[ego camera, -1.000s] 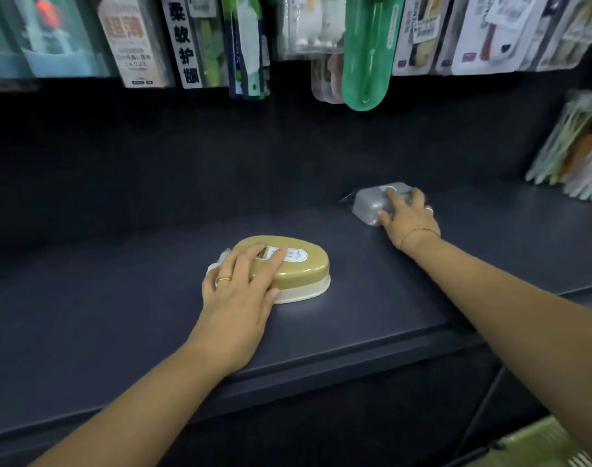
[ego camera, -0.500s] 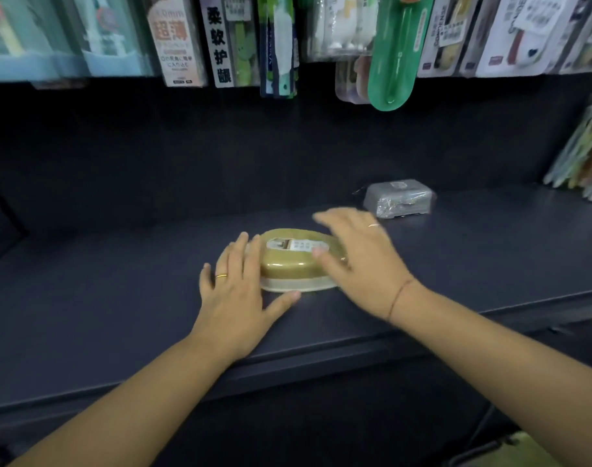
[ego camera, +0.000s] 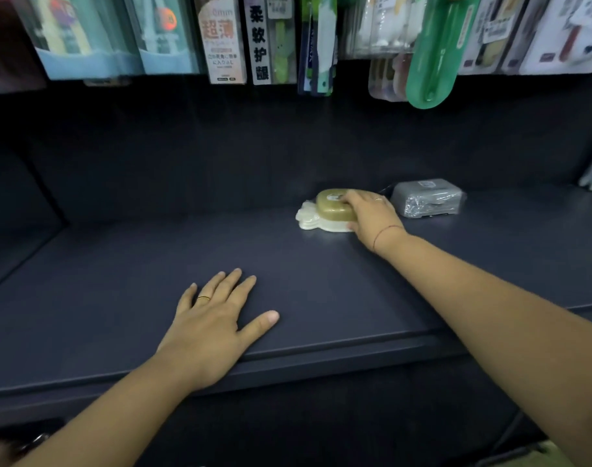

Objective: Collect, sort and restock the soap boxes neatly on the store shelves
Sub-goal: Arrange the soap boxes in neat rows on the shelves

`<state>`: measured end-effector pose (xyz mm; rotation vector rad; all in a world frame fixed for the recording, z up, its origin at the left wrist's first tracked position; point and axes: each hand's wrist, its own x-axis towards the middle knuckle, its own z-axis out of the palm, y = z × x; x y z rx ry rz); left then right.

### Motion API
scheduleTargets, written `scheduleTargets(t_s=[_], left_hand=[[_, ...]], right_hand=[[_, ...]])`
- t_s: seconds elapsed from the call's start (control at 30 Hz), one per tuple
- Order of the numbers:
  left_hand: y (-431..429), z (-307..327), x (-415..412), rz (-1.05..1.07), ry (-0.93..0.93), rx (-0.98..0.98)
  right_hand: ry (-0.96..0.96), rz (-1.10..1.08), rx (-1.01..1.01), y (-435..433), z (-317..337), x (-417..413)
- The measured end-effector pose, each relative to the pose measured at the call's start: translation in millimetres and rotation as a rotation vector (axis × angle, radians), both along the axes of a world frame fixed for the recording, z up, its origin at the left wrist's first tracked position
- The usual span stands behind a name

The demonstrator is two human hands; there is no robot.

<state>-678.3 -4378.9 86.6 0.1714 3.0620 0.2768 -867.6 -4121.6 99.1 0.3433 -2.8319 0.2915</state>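
So, head view, the only one we get. Two soap boxes sit on the dark shelf [ego camera: 119, 298], both toward the back, right of centre. The olive soap box [ego camera: 331, 205] has a cream base. The grey soap box [ego camera: 427, 197], in clear wrap, is just beside it on its right. We can't tell if they touch, since the right hand [ego camera: 372, 217] covers the gap. It lies over the olive soap box's right end, fingers curled on the lid, thumb at the front edge, so we call it gripping. The left hand [ego camera: 213, 321] is flat on the shelf near the front lip, fingers straight and spread, holding nothing, well apart from both boxes.

Progress, our guess: early. Only two boxes are in view, set side by side at the back, so more stock prob needs collecting, sorting and placing.

Hard to see: olive label is half under the fingers, and the grey box print is too small to read. The hanging packs [ego camera: 220, 38] up top are cut off by the frame edge. Bottom-left corner is blurred; bottom-right shows sth greenish, unclear.
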Motion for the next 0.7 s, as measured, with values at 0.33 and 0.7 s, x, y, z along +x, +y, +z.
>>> scheduleTargets(t_s=[0.33,0.7], left_hand=[[-2,1,4,0.006,-0.013,0.028],[-159,-7,212,0.021,0.406,0.256]], right_hand=[[-0.083,-0.021,-0.027,11,-1,-12],[-0.121,0.754,-0.39,-172,-8,265]])
